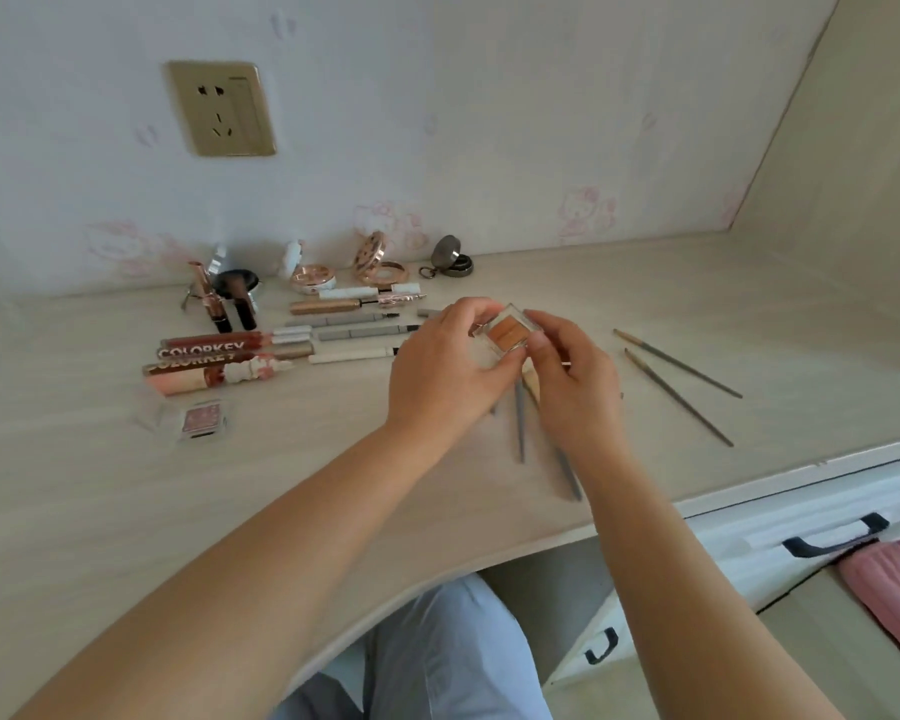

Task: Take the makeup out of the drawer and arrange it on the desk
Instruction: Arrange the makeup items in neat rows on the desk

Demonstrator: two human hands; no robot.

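Observation:
A small clear compact with an orange pan (pixel 508 331) is held above the middle of the desk (pixel 100 491). My left hand (pixel 437 371) grips its left side and my right hand (pixel 572 376) pinches its right edge. Under my hands lie grey makeup brushes (pixel 520 423), partly hidden. To the left, lip gloss tubes (pixel 219 350), pencils (pixel 349 335) and a clear pink blush case (pixel 204 419) lie in rows. Open round compacts (pixel 380 267) and lipsticks (pixel 230 298) stand along the wall.
Two thin brushes (pixel 681 387) lie to the right of my hands. A dark round tin (pixel 450 259) sits at the back. A white drawer with a black handle (pixel 832 537) is below the desk's right edge. A wall socket (pixel 222 109) is above.

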